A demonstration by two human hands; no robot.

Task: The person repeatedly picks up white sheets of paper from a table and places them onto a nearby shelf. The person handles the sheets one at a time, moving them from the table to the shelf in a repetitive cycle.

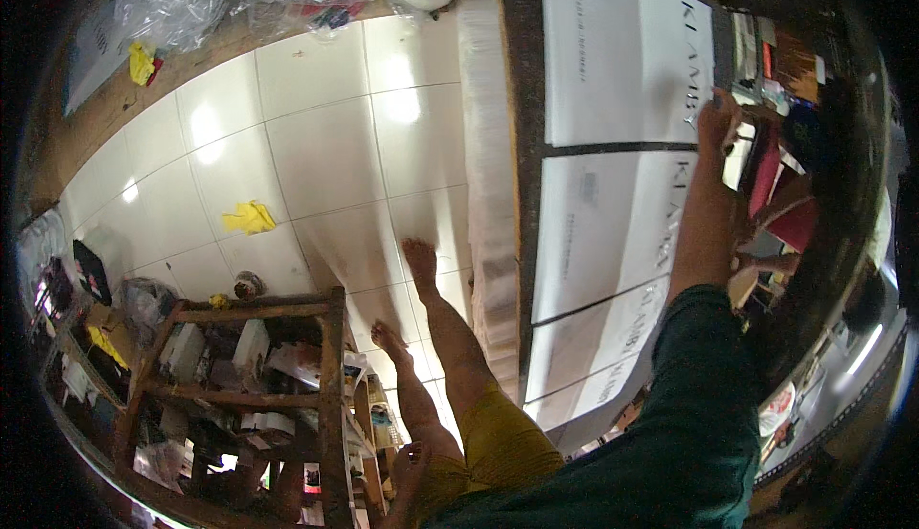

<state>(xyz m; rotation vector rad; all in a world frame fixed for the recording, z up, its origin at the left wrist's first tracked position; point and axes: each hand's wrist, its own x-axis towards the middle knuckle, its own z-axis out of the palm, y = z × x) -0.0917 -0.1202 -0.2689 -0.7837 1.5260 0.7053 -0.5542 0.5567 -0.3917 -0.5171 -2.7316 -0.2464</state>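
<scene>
A row of white printed panels (622, 60) lies along a long dark-edged surface on my right, with black strips between them. My right arm, in a dark green sleeve, reaches over the row. At the outer edge of the farthest panel, my right hand (718, 119) has its fingers curled in; whatever they grip, if anything, is hidden. My left hand (410, 462) hangs low beside my thigh and the yellow shorts (507, 433), dim and blurred, so its fingers do not show well.
A wooden rack (239, 397) with assorted items stands at lower left. Clear plastic bags (191, 7) lie at the far side. A yellow cloth (249, 218) lies on the tiled floor (316, 146). Pale layered material (490, 194) hangs along the surface's near side. Clutter fills the far right.
</scene>
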